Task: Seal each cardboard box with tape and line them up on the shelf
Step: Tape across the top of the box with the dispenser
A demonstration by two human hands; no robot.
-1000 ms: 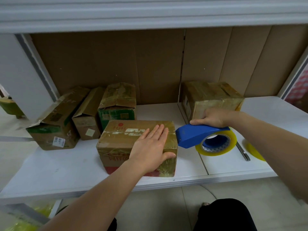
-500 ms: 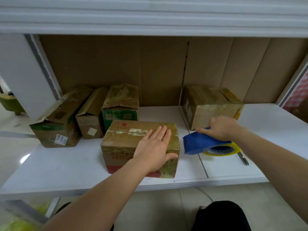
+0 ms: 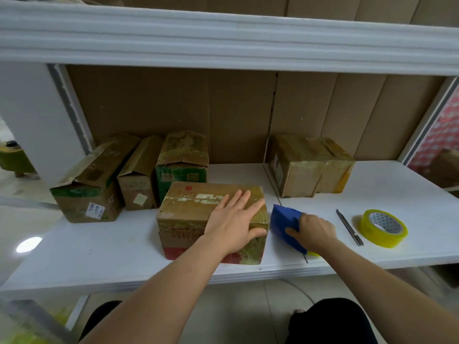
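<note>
Two hands at work, centre frame. My left hand (image 3: 236, 220) lies flat, fingers spread, on top of the front box (image 3: 211, 219), thumb hooked over its right front corner: I judge it pins the box so it won't slide while tape is pulled down the right end. My right hand (image 3: 314, 232) is clenched round the blue tape dispenser (image 3: 285, 223), held just right of that box, w/ a sliver of yellow roll peeking below the wrist. Four other boxes sit at the back of the shelf (image 3: 99, 244): three mid-left, one right of centre. A spare tape roll (image 3: 383, 228) and a utility knife (image 3: 349, 227) lie right of frame, within reach. Vs. 0.5 s ago: dispenser is lower and tipped steeper, its roll now mostly hidden; left hand unchanged.
</note>
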